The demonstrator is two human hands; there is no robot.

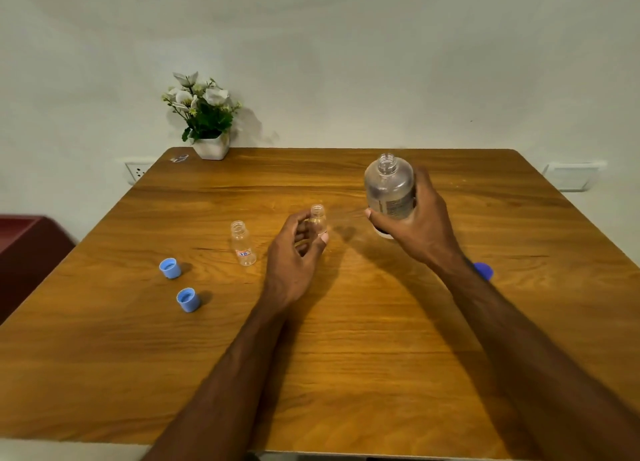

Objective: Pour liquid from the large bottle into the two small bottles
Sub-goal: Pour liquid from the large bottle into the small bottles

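My right hand (pixel 419 225) grips the large clear bottle (pixel 389 183), uncapped and upright, just above the wooden table (pixel 346 356). My left hand (pixel 294 252) holds a small clear bottle (pixel 318 218) between thumb and fingers, uncapped, a little left of the large one. The other small bottle (pixel 243 244), with a red and blue label, stands open on the table left of my left hand.
Two light blue caps (pixel 170 268) (pixel 188 300) lie open side up at the left. A darker blue cap (pixel 484 270) peeks out behind my right forearm. A potted white flower (pixel 207 124) stands at the table's far edge by the wall.
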